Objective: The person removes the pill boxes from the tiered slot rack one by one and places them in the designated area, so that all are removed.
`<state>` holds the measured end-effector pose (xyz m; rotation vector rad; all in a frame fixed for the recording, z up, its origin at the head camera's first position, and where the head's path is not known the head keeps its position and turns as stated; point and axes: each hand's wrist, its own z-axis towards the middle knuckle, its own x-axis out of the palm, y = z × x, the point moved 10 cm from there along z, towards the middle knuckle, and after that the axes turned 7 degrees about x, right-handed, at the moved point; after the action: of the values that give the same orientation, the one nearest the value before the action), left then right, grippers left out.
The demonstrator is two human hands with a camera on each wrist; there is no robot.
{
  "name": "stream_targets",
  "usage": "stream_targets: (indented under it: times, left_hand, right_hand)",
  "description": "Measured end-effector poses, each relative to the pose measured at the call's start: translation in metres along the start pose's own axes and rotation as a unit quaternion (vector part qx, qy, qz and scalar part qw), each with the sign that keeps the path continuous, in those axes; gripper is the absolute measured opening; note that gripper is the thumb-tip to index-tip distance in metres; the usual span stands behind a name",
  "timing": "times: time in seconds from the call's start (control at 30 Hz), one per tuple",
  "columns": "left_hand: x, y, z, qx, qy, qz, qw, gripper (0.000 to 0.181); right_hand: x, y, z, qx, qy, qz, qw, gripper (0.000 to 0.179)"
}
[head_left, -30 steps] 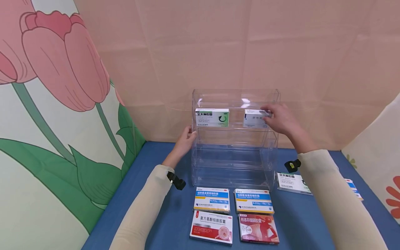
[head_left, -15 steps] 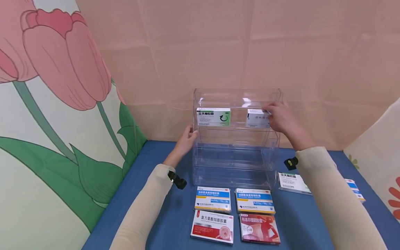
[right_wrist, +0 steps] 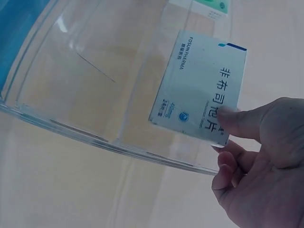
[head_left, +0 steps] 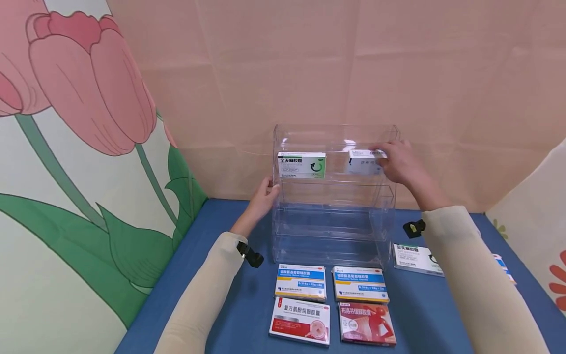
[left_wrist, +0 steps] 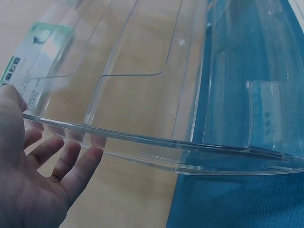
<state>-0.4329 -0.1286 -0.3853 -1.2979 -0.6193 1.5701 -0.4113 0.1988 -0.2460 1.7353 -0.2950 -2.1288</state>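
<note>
A clear acrylic tiered display rack (head_left: 327, 248) stands on the blue table. My left hand (head_left: 263, 199) grips its left side panel; in the left wrist view the thumb lies at the panel's edge and the fingers (left_wrist: 78, 168) reach along the other side. At the right of the top tier, my right hand (head_left: 398, 160) pinches a white medicine box (right_wrist: 197, 88) by its right end, thumb on the printed face. The box overlaps the tier's front in the head view. A white and green medicine box (head_left: 301, 166) stands upright at that tier's left.
In front of the rack lie two blue and white medicine boxes (head_left: 300, 282), a red and white box (head_left: 299, 322) and a pink-red box (head_left: 367, 324). Right of the rack are another green and white box (head_left: 416, 259) and a partly hidden box (head_left: 504, 268). A pink cloth backdrop (head_left: 309, 64) hangs behind.
My right hand has shifted the white medicine box slightly right, then raised it a little at the top tier. My left hand keeps its grip on the rack's side.
</note>
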Motion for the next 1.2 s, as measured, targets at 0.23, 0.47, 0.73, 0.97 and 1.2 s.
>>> stream_targets:
  times: [0.23,0.47,0.73,0.97,1.2]
  left_hand:
    - [0.002,0.0,-0.001,-0.001,0.002,0.002,1.0,0.043]
    - [0.003,0.001,-0.002,-0.004,0.005,0.001,1.0,0.042]
    - [0.001,0.004,-0.002,-0.012,0.006,0.005,0.9999,0.043]
    - [0.0,0.005,-0.001,-0.025,0.012,0.005,0.9996,0.045]
    - [0.001,0.005,0.0,-0.024,0.017,-0.008,0.9995,0.044]
  right_hand:
    - [-0.026,0.006,-0.014,-0.03,-0.054,0.07,0.9956,0.04]
    - [-0.042,-0.002,-0.039,-0.036,-0.058,0.141,0.9877,0.039]
    - [-0.033,-0.021,-0.065,-0.039,0.014,0.188,0.9814,0.042]
    - [-0.017,-0.036,-0.08,-0.067,0.051,0.17,0.9817,0.038]
    - [0.0,-0.058,-0.096,-0.038,0.096,0.154,0.9826,0.041]
